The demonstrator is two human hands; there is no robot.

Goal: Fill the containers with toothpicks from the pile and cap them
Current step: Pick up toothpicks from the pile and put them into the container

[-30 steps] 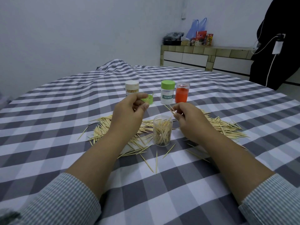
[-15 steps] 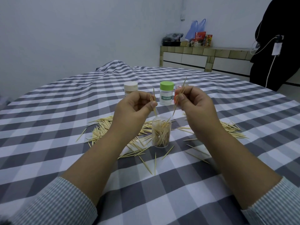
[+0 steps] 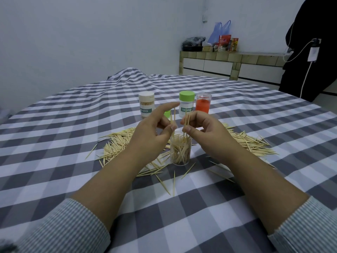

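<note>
A clear open container (image 3: 180, 152), partly filled with toothpicks, stands on the checked tablecloth (image 3: 73, 143) in the middle of a scattered toothpick pile (image 3: 116, 147). My left hand (image 3: 151, 132) pinches a few upright toothpicks just above the container's left rim, index finger extended. My right hand (image 3: 206, 132) pinches a few more upright ones over the mouth, their tips dipping inside. Behind stand a white-capped container (image 3: 146, 105), a green-capped container (image 3: 186, 104) and an open container with an orange inside (image 3: 203, 105). A loose green cap (image 3: 167, 114) peeks out behind my left hand.
More toothpicks (image 3: 249, 143) lie to the right of my right hand, and loose ones (image 3: 173, 181) lie in front of the container. A tiled counter (image 3: 228, 64) with bags stands at the back right. A dark garment (image 3: 310, 52) with a white cable hangs at the far right.
Both hands lifted toothpicks off the pile and brought them together over the clear container. The toothpicks now stand upright at its mouth, lower than half a second ago.
</note>
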